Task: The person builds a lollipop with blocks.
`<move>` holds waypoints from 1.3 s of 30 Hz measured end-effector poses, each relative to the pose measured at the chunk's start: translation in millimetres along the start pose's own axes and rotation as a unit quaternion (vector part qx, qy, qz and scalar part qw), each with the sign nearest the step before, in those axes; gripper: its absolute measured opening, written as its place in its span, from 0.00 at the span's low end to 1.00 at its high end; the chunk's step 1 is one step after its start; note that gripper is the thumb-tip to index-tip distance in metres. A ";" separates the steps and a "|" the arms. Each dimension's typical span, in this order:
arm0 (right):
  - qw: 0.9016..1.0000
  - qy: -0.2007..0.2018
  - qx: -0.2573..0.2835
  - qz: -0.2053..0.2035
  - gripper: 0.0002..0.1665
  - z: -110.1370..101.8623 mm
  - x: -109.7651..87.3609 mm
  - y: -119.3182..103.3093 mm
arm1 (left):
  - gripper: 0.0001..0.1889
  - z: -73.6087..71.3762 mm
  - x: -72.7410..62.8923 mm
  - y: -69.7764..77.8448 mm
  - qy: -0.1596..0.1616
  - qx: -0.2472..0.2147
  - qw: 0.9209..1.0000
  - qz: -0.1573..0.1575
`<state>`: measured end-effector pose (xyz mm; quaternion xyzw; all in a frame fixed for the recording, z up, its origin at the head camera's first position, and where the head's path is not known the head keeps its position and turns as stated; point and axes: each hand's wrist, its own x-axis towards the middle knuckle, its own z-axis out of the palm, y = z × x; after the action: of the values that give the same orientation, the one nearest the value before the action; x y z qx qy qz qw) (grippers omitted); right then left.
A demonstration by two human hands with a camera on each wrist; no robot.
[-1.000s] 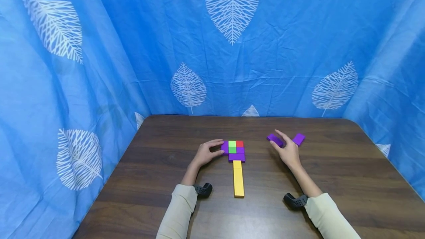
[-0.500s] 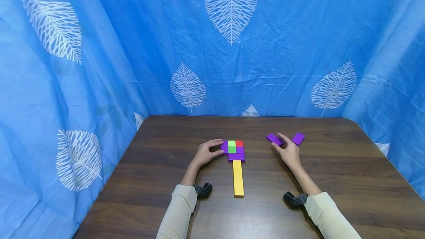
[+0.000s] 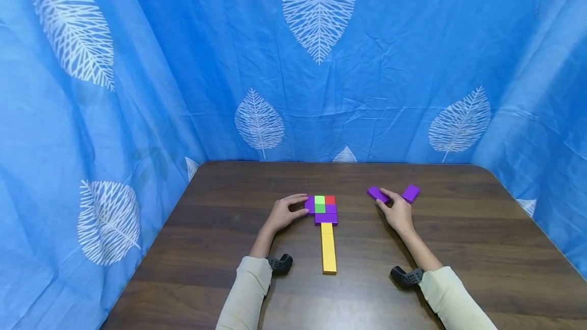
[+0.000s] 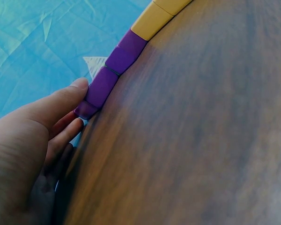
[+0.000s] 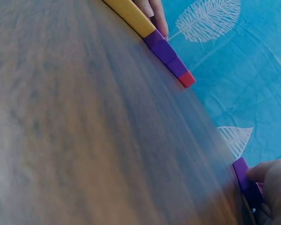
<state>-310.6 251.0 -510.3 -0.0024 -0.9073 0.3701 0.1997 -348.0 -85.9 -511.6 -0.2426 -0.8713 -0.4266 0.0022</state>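
Flat coloured blocks lie together: two green (image 3: 319, 203), a red block (image 3: 330, 199) and purple ones, above a yellow strip (image 3: 328, 253). My left hand (image 3: 281, 214) pinches the leftmost purple block (image 3: 310, 205) between thumb and fingers; in the left wrist view the thumb (image 4: 77, 91) meets its near corner. Farther right, my right hand (image 3: 399, 215) holds a loose purple block (image 3: 375, 193) by its right end. In the right wrist view the thumb side of that hand (image 5: 274, 183) covers part of this purple block (image 5: 243, 176).
Another purple block (image 3: 410, 193) lies slanted just beyond the right hand. The brown wooden table (image 3: 229, 294) ends at the back against a blue leaf-patterned curtain (image 3: 390, 65). Black wrist devices (image 3: 281, 264) sit on both forearms.
My right hand has lowered toward the loose purple block, and its spread thumb and finger have closed on the block's end. My left hand stays in place.
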 end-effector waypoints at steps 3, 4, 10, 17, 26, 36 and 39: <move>1.000 0.003 0.001 -0.013 0.21 0.9 -0.1 0.1 | 0.22 -0.4 0.0 -0.9 0.002 -0.004 1.000 0.003; 1.000 0.004 0.001 -0.015 0.20 1.1 -0.3 0.2 | 0.22 -0.5 -0.1 -0.9 0.002 -0.005 1.000 0.003; 1.000 0.001 0.000 -0.025 0.20 2.9 -3.7 -4.0 | 0.22 -1.1 -1.2 0.2 0.001 0.000 1.000 0.008; 0.999 -0.006 0.014 -0.046 0.20 11.1 -5.5 -14.8 | 0.22 -2.5 -1.4 1.6 0.002 -0.002 1.000 0.005; 0.997 -0.015 0.035 -0.064 0.19 21.2 2.1 -28.5 | 0.22 -2.0 -1.6 1.2 -0.001 -0.008 1.000 -0.002; 0.994 -0.053 0.048 -0.085 0.19 42.8 28.9 -47.3 | 0.22 -1.0 -0.7 -0.4 0.001 -0.010 1.000 -0.005; 0.991 -0.073 0.058 -0.092 0.19 50.6 35.6 -53.1 | 0.22 -0.8 0.1 -0.7 0.002 -0.006 1.000 0.000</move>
<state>-354.2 183.9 -494.5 0.1193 -0.8928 0.4014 0.1656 -348.5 -86.8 -511.6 -0.2419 -0.8689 -0.4318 0.0022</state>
